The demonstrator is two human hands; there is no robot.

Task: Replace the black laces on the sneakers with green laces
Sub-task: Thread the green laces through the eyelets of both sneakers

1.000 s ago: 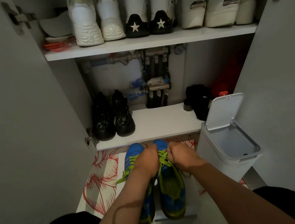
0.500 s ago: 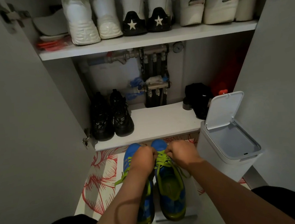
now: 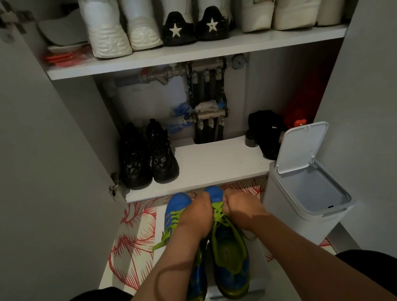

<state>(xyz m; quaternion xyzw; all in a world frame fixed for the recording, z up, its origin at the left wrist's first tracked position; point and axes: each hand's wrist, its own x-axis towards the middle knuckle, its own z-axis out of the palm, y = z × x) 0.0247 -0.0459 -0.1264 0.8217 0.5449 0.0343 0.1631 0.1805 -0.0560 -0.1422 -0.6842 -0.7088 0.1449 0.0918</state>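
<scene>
Low in the centre of the frame, we are working on the blue sneakers (image 3: 229, 254) standing side by side on the patterned floor mat (image 3: 137, 228). Both are showing green lacing and no black, so we are judging this to be the closing, tightening step. Our left hand (image 3: 197, 212) and right hand (image 3: 241, 208) are curled into fists close together, each gripping the green lace (image 3: 217, 211) at the toe end of the sneaker nearer the white bin (image 3: 292, 211). Next, we are probably needing to draw the slack up evenly and tie off, then handle the loose lace ends (image 3: 163, 239) trailing at the left.
</scene>
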